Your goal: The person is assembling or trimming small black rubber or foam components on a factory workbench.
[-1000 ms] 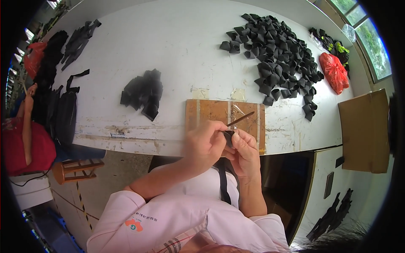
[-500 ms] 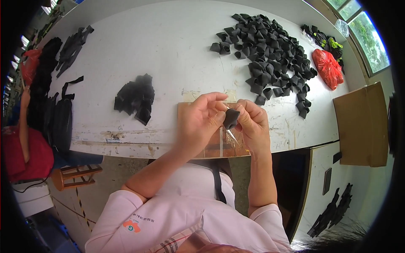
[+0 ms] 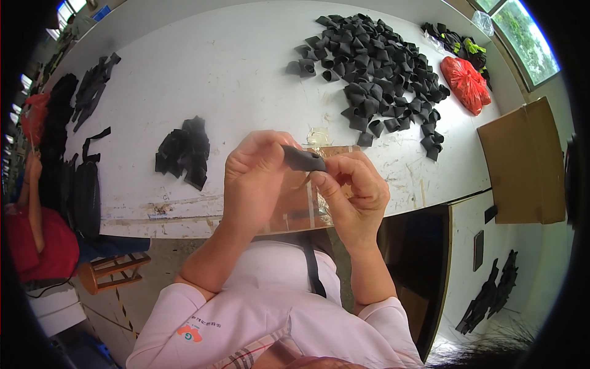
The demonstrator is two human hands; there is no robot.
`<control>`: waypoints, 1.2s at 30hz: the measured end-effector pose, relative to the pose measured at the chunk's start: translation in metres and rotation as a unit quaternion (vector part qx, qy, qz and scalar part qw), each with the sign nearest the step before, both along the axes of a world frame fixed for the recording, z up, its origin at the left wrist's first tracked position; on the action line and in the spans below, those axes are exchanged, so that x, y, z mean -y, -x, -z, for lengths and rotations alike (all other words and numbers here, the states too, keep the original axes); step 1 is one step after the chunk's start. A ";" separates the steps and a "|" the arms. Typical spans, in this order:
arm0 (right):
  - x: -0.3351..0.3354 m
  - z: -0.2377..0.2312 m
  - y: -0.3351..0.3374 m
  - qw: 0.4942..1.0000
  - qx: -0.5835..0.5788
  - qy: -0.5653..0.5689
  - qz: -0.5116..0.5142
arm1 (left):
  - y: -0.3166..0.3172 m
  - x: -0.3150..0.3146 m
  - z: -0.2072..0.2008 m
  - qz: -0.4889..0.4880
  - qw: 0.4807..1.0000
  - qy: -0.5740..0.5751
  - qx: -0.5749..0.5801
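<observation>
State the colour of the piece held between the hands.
The held piece is plain dark grey to black; best seen in the head view.

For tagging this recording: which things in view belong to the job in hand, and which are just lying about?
Likely part of the job:
Small black bent fabric piece, in left hand and right hand
Heap of folded black fabric pieces
Cluster of flat black fabric pieces
Brown rectangular board

Likely lying about:
Crumpled red plastic bag
Brown cardboard box
Brown wooden stool
</observation>
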State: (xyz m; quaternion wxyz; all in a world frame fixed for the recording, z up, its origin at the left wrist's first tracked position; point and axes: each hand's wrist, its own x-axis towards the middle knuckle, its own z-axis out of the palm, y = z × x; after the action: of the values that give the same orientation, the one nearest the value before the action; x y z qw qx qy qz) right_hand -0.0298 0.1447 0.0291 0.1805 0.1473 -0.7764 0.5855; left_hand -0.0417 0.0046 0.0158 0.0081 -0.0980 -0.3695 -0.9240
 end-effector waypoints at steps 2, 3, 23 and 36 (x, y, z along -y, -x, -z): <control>0.000 -0.002 0.001 1.000 0.002 0.005 0.010 | 0.001 0.000 0.002 0.007 1.000 0.005 -0.015; 0.001 -0.003 0.002 1.000 0.002 0.005 0.010 | 0.001 0.000 0.002 0.003 1.000 0.013 -0.017; 0.002 0.008 0.000 0.976 -0.067 -0.207 0.009 | 0.012 0.011 0.000 -0.104 0.856 0.461 -0.207; -0.028 0.022 0.041 0.971 0.186 0.146 0.022 | 0.001 0.080 0.097 -0.419 0.522 0.743 0.016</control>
State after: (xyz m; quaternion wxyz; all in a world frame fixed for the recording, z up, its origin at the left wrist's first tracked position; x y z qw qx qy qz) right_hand -0.0712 0.1729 0.0075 0.0653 -0.0096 -0.7057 0.7055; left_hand -0.0423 -0.0754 -0.0810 0.3129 0.1125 -0.9203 -0.2063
